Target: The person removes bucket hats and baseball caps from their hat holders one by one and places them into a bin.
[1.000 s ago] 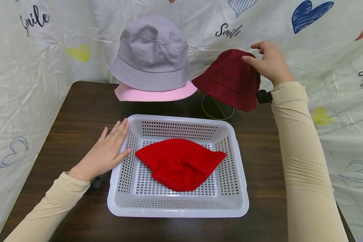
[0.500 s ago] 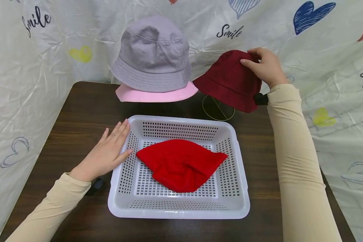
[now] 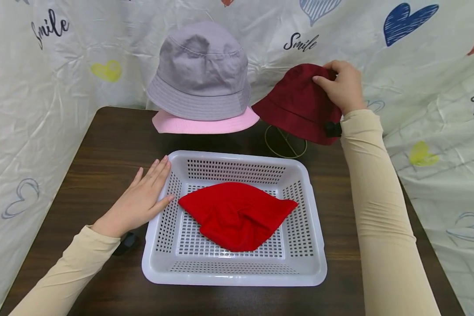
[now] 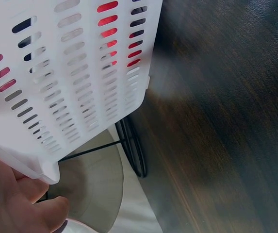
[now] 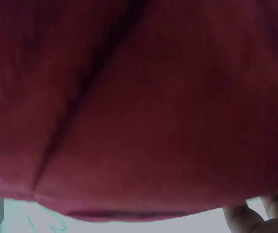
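our right hand [image 3: 342, 85] has swung inward, thumb and fingers now pinching the maroon hat [image 3: 298, 103], upper right of the frame, so we judge it caught! our left hand [image 3: 140, 197], fingers straight, rests on the white basket [image 3: 233, 279]; dark wooden table [image 3: 341, 210] beneath, heart-printed curtain [image 3: 418, 79] at the back.

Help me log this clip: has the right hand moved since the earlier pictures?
Yes. Against the blue heart on the curtain in the head view, the right hand has shifted left, further over the maroon hat.

dk-red hat [image 3: 296, 101], brt-red hat [image 3: 237, 215], grey hat [image 3: 203, 70], wht basket [image 3: 233, 279], heart-print bkgd cloth [image 3: 359, 33]
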Available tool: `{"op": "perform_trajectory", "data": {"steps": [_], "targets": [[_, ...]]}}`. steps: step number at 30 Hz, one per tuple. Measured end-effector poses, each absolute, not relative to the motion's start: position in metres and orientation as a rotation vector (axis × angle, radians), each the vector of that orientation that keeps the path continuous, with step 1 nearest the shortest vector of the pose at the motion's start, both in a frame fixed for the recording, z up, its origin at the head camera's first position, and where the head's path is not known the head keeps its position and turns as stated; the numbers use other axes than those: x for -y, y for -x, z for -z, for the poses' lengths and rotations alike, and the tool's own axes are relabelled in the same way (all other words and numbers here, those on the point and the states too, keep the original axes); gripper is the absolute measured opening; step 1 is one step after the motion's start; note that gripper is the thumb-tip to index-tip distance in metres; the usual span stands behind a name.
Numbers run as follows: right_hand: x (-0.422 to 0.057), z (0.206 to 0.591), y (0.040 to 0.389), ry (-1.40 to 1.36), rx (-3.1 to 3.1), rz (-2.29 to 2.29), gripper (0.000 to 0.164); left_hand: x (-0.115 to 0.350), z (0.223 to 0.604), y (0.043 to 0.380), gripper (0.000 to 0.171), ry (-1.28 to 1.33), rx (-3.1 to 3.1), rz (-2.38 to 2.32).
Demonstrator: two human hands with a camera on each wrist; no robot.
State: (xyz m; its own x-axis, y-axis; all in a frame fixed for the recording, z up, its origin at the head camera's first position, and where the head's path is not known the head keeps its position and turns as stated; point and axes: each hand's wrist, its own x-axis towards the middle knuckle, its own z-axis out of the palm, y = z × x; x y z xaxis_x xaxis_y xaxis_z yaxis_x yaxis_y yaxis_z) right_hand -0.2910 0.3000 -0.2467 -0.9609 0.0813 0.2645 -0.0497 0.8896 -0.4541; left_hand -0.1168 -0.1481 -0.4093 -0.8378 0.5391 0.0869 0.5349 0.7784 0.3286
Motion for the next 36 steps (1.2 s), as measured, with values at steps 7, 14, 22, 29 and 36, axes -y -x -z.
{"op": "perform_trajectory", "data": {"steps": [7,14,22,29,36], "targets": [[-0.2964,0.2479,0.2916,0.054,2.706,-0.704,0.038,0.1482,0.41,0.1177,0.081,-0.902,-2.947,-0.536],[-0.2957,0.2477,0.2921,0.077,2.655,-0.725,0.034,0.1479,0.4097,0.1174,0.081,-0.904,-2.949,-0.542],[-0.2956,0.2494,0.293,0.071,2.627,-0.73,0.031,0.1482,0.4091,0.1167,0.081,-0.893,-2.944,-0.55],[-0.2941,0.2511,0.2939,0.108,2.593,-0.736,0.03,0.1482,0.4102,0.1174,0.081,-0.899,-2.947,-0.555],[-0.2893,0.25,0.2934,0.117,2.55,-0.708,0.027,0.148,0.4106,0.1173,0.082,-0.893,-2.953,-0.556]]}}
